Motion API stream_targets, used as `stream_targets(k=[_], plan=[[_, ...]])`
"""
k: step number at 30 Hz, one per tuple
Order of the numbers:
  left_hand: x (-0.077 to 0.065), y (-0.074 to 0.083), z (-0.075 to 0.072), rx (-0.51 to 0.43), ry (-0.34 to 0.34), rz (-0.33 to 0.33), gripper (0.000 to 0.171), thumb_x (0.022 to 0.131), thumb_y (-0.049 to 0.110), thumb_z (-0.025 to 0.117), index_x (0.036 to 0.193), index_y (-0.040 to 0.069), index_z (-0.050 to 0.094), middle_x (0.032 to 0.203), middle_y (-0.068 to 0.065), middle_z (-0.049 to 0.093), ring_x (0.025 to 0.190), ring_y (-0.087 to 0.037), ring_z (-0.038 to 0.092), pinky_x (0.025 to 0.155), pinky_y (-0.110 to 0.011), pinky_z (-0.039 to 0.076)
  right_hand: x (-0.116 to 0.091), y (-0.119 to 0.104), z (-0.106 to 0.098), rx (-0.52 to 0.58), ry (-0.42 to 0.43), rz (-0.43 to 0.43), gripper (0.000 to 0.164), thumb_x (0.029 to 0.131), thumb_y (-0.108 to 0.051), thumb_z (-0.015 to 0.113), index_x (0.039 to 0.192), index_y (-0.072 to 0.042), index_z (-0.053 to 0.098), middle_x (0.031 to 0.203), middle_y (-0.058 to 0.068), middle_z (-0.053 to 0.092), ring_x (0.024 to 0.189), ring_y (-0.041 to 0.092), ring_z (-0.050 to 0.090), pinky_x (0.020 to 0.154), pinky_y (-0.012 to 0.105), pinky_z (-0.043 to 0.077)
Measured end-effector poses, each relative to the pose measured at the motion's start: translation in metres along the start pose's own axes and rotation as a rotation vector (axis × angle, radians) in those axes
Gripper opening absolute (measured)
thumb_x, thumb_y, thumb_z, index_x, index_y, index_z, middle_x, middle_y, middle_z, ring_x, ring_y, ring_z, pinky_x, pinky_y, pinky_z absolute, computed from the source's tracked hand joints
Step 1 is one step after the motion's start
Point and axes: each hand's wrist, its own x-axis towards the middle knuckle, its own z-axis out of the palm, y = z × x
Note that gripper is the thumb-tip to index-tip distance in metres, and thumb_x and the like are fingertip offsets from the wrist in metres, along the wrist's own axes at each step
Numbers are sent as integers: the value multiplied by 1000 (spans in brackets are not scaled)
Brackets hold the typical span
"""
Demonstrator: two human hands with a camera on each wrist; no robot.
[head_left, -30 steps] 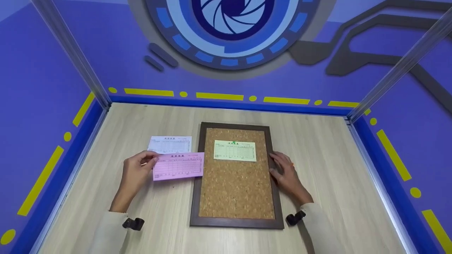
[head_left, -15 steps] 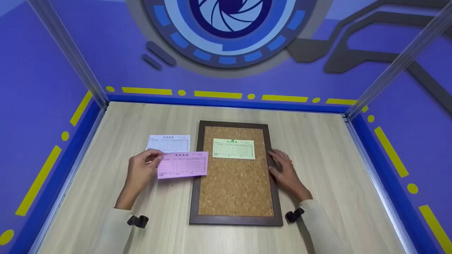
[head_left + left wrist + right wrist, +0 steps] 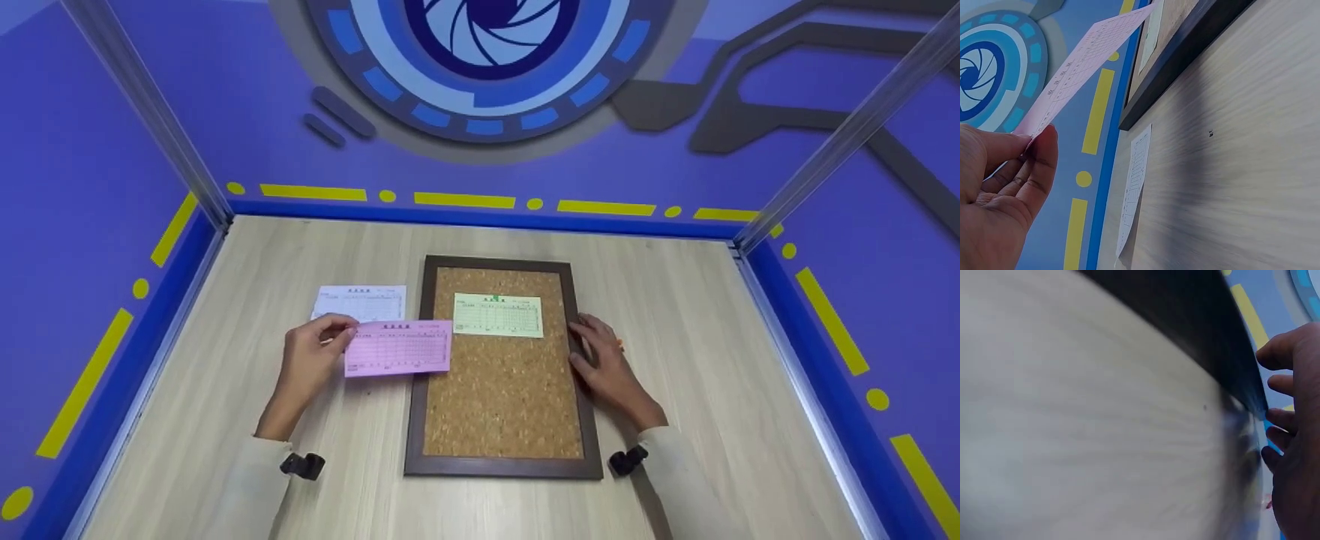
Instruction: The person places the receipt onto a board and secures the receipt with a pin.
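My left hand [image 3: 313, 356] pinches a pink printed form slip [image 3: 397, 349] by its left end between thumb and fingers. In the left wrist view the slip [image 3: 1081, 67] is raised above the table, its far end reaching over the board's frame. The cork board [image 3: 502, 405] lies flat in a dark brown frame [image 3: 502, 469]. On its upper part is a pale green form slip [image 3: 497, 319] with a green push pin [image 3: 496, 298] at its top edge. At the frame's right side, my right hand [image 3: 606, 366] rests its fingertips against the edge, fingers loosely bent.
A white form slip [image 3: 360, 300] lies on the wooden table [image 3: 675, 322] left of the board, partly covered by the pink one in the head view. Blue-purple panels [image 3: 525, 161] with yellow markings close off the back and sides. A black camera [image 3: 302, 466] sits on the left cuff.
My left hand has carried the pink slip to the right, so it overlaps more of the board's left frame and the cork. The right hand has stayed at the frame's right side.
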Motion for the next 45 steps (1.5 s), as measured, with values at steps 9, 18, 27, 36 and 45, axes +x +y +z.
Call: stream_targets(k=[9,18,27,36,45], plan=[[3,2,7,-19,-2,14,14,101,-8,73,108,1,82,107,-15,80,101,-30,77,84,-13,56,0,-13,-4,27,15,-59,51,104,-13,74,153,-2,62,169,18,46,162,40,33,128,65,28],[8,7,19,-65,-6,49,12,98,-10,75,105,-3,81,101,-15,80,94,-26,76,79,-15,57,0,-29,5,68,21,-194,44,104,-8,74,145,7,66,162,25,53,157,42,40,127,59,30],[10,12,31,-109,-24,43,14,99,-12,72,105,-2,81,101,-17,79,95,-30,75,81,-15,56,-3,-46,15,106,10,-236,45,103,-6,75,145,5,66,160,26,55,154,43,45,127,56,34],[11,16,41,-143,-31,39,14,98,-12,73,103,-3,81,101,-17,79,94,-27,75,82,-17,58,-5,-58,25,180,-23,-273,43,102,-3,75,143,5,67,157,24,57,153,51,44,131,42,28],[11,22,51,-127,-43,50,14,98,-12,73,104,-2,81,102,-15,80,94,-27,76,81,-17,57,-4,-72,32,165,-60,-247,48,101,-6,76,147,3,66,160,17,57,154,38,47,125,65,35]])
